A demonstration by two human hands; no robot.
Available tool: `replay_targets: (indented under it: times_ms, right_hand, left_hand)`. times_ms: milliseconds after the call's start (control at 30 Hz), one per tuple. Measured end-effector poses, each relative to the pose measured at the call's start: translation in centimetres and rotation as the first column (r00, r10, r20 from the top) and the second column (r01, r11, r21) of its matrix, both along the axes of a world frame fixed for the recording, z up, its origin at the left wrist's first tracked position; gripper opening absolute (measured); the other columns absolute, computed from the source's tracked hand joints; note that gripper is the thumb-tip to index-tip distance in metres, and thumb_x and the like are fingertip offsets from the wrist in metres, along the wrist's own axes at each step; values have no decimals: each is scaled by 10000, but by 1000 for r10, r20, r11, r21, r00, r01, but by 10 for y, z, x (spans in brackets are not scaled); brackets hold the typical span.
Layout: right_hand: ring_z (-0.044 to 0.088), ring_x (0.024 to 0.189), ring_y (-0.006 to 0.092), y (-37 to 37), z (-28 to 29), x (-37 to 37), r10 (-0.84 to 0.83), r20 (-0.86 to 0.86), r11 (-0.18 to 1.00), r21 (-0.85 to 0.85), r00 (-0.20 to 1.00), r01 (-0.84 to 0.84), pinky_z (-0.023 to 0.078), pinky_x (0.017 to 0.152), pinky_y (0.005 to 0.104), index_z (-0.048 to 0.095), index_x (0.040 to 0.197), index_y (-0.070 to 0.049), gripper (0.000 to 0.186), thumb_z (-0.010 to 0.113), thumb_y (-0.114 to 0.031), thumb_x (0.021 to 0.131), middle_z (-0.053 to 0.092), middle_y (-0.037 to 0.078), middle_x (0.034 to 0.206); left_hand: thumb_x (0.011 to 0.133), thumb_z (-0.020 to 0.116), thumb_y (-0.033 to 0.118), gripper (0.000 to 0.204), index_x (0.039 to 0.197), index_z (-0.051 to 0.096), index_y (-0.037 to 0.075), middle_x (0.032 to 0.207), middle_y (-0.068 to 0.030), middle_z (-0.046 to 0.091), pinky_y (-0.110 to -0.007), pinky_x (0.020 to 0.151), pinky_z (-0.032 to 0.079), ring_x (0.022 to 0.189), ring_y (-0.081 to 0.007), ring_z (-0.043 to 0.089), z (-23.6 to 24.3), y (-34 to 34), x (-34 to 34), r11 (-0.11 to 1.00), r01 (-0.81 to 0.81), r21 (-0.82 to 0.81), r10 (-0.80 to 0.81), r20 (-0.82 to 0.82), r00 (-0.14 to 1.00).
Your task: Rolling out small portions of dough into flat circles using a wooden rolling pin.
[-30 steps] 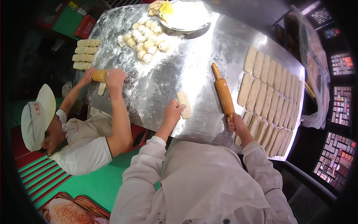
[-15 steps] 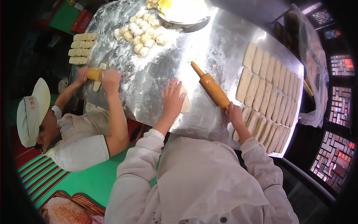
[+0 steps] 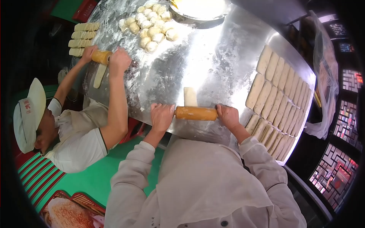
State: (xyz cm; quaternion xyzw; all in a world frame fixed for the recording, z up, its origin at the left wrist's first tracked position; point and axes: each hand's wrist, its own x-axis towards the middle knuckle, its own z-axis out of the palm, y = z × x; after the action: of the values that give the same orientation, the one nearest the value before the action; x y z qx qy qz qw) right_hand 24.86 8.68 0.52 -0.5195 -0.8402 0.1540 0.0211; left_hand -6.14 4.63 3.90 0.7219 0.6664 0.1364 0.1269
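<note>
A wooden rolling pin (image 3: 196,113) lies crosswise in front of me, over the near part of a flat pale strip of dough (image 3: 190,95). My left hand (image 3: 162,117) is closed round its left handle, and my right hand (image 3: 228,116) grips the right handle. The far part of the dough shows beyond the pin; its near part is hidden under the roller. Both hands are low over the floured metal table (image 3: 228,76).
To the right lie rows of long dough pieces (image 3: 272,97). Dough balls (image 3: 152,26) are heaped at the far left, beside a round metal pan (image 3: 201,9). On my left a co-worker (image 3: 76,140) rolls another dough strip (image 3: 100,76). Folded dough pieces (image 3: 83,35) lie beyond.
The rolling pin has swung from right of the dough to lie across it. My left hand has left the dough and taken the left handle. The co-worker's pin has moved farther along their strip.
</note>
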Motion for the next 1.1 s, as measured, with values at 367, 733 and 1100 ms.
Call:
replay_targets:
  times_ms: [367, 733, 1100]
  right_hand:
    - [673, 647, 317, 162, 21, -39, -193, 161, 980, 80, 968, 183, 545, 572, 417, 650, 809, -90, 282, 456, -232, 957, 677, 124, 710]
    - [581, 512, 328, 17, 8, -16, -235, -138, 965, 87, 962, 248, 486, 524, 436, 583, 607, -94, 363, 534, -242, 934, 594, 129, 570]
    - [600, 500, 301, -31, 13, 4, -157, -125, 986, -73, 980, 149, 485, 486, 411, 610, 658, -84, 311, 579, -219, 936, 604, 119, 580]
  left_hand:
    - [1004, 427, 340, 465, 762, 699, 50, 757, -165, 678, -466, 809, 410, 718, -377, 618, -12, 152, -2, 945, -282, -165, 262, -133, 956]
    - [898, 597, 261, 240, 725, 652, 104, 734, -48, 613, -412, 771, 371, 776, -239, 563, -5, 26, 16, 992, -112, 53, 119, -130, 984]
    - [888, 607, 189, 239, 662, 605, 109, 645, -57, 598, -431, 680, 369, 644, -257, 562, -6, -21, 5, 996, 81, -35, -77, 92, 993]
